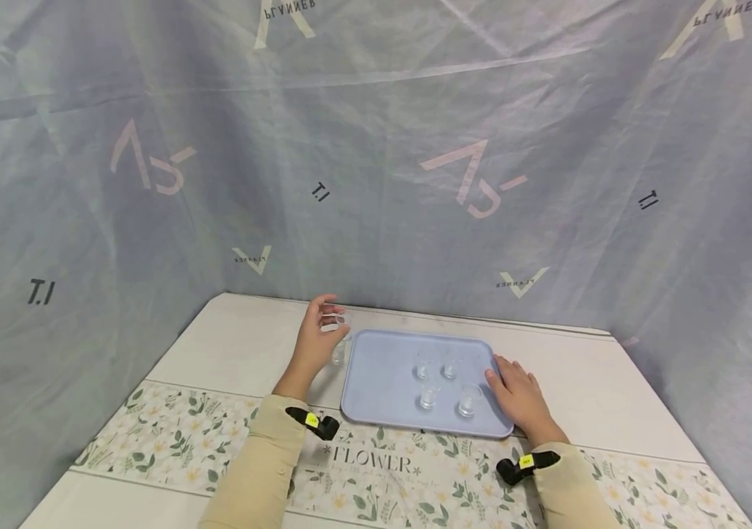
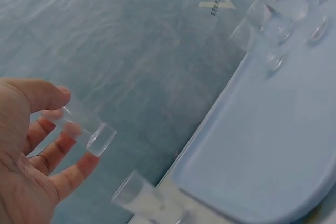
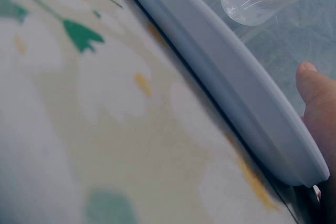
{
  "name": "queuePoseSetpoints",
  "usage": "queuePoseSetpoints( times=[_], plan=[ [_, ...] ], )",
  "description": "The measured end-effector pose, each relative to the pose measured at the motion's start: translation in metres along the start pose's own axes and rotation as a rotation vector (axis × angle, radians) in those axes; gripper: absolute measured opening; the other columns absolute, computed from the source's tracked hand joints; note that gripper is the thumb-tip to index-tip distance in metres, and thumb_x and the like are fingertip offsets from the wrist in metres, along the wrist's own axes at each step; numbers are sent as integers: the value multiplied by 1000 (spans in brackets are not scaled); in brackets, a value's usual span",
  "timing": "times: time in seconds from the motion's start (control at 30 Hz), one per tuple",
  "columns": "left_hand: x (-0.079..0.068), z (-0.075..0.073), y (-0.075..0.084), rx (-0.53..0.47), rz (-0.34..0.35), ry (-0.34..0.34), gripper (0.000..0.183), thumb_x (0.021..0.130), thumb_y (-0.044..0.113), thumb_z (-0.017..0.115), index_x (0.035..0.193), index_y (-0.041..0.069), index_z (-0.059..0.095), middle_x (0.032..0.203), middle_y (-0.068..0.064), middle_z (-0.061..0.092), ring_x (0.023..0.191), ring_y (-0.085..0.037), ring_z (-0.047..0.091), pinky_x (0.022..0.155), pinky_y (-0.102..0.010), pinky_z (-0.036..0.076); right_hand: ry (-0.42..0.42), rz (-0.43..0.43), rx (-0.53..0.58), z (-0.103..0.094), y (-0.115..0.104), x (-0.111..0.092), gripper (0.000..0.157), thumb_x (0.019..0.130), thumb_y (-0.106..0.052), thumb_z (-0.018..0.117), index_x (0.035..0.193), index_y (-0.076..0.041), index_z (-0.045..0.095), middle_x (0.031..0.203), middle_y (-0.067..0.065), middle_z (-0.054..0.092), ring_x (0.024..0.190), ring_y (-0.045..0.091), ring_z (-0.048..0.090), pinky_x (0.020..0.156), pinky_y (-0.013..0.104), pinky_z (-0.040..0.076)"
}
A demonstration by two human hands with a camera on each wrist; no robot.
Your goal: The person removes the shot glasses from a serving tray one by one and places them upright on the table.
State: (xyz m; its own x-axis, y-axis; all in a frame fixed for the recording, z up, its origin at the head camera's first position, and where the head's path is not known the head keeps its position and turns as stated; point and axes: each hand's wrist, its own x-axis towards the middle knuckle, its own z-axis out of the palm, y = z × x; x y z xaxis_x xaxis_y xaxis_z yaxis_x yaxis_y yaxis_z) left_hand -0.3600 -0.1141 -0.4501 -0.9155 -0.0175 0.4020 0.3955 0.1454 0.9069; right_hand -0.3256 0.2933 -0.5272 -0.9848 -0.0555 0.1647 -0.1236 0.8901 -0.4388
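Observation:
My left hand (image 1: 318,342) pinches a small clear cup (image 2: 86,127) between thumb and fingers, raised just off the tray's left side. Below it, a second clear cup (image 2: 142,198) stands on the table beside the tray. The light blue tray (image 1: 382,382) lies flat, with several similar cups (image 1: 466,402) upright on its right half. At the tray's right edge, my right hand (image 1: 521,397) holds the rim, thumb over the inner side and fingers along the outside. The right wrist view shows only the thumb (image 3: 315,85) and part of that hand.
A white table (image 1: 217,345) carries a floral printed band (image 1: 171,433) with the word FLOWER in front of the tray. Grey-blue printed cloth (image 1: 376,184) hangs behind the table and along both sides. Each wrist wears a black strap with a small camera (image 1: 328,427).

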Motion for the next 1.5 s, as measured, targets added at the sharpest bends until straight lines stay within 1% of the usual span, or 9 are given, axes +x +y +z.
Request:
queuePoseSetpoints(
  times=[0.17, 0.47, 0.67, 0.73, 0.9, 0.97, 1.1, 1.17, 1.5],
  plan=[
    [2, -15, 2, -5, 9, 19, 59, 90, -6, 70, 143, 3, 43, 126, -21, 59, 113, -36, 58, 95, -46, 52, -12, 9, -1, -1, 1, -1, 74, 108, -51, 29, 156, 4, 28, 158, 28, 31, 148, 51, 16, 119, 66, 4],
    [5, -36, 2, 12, -25, 35, 61, 92, -8, 67, 146, 1, 39, 131, -28, 55, 119, -41, 56, 99, -49, 48, -6, 9, 2, -2, 2, -1, 74, 108, -52, 30, 156, 4, 28, 158, 28, 31, 148, 51, 16, 119, 66, 4],
    [-1, -44, 15, 29, -28, 27, 60, 92, -12, 63, 146, -6, 36, 133, -33, 52, 121, -46, 53, 100, -51, 47, -3, 10, 11, -2, 1, 1, 75, 107, -53, 30, 156, 3, 28, 158, 27, 31, 148, 50, 16, 119, 65, 4],
    [-2, -46, 11, 28, -27, 35, 59, 92, -12, 63, 145, -5, 37, 133, -33, 53, 120, -46, 53, 101, -51, 46, -5, 8, 13, -2, 1, 1, 75, 107, -53, 30, 156, 4, 28, 158, 28, 31, 148, 51, 16, 119, 65, 4],
    [1, -51, -15, 10, -37, 63, 58, 92, -10, 66, 143, 0, 41, 130, -29, 56, 119, -43, 54, 104, -52, 43, -6, 6, 3, -1, 1, 2, 75, 108, -53, 29, 156, 4, 28, 158, 27, 31, 148, 50, 16, 119, 65, 4],
    [1, -53, -21, 14, -40, 68, 58, 92, -9, 67, 143, 1, 42, 129, -27, 57, 118, -42, 55, 104, -51, 44, -5, 3, 1, 0, 1, 2, 74, 108, -52, 29, 156, 4, 28, 158, 27, 31, 148, 50, 16, 119, 65, 4],
    [0, -56, -28, 42, -46, 77, 58, 92, -7, 67, 144, 2, 42, 128, -25, 58, 117, -40, 56, 103, -50, 45, -5, 3, 8, 0, 1, 1, 74, 108, -52, 29, 156, 4, 28, 158, 28, 31, 148, 51, 16, 119, 65, 4],
    [-3, -57, -24, 48, -74, 75, 58, 93, -8, 65, 145, 0, 40, 129, -27, 56, 119, -42, 55, 104, -51, 44, -4, 2, 8, 1, 1, 1, 74, 108, -52, 29, 156, 4, 28, 158, 28, 32, 148, 51, 16, 119, 66, 4],
    [-5, -62, -44, 52, -140, 57, 59, 94, -6, 65, 147, 4, 39, 131, -24, 55, 120, -38, 55, 100, -48, 45, 0, -2, 2, 0, 1, 0, 73, 108, -51, 30, 155, 5, 30, 157, 28, 32, 148, 51, 17, 118, 66, 5]
  ],
)
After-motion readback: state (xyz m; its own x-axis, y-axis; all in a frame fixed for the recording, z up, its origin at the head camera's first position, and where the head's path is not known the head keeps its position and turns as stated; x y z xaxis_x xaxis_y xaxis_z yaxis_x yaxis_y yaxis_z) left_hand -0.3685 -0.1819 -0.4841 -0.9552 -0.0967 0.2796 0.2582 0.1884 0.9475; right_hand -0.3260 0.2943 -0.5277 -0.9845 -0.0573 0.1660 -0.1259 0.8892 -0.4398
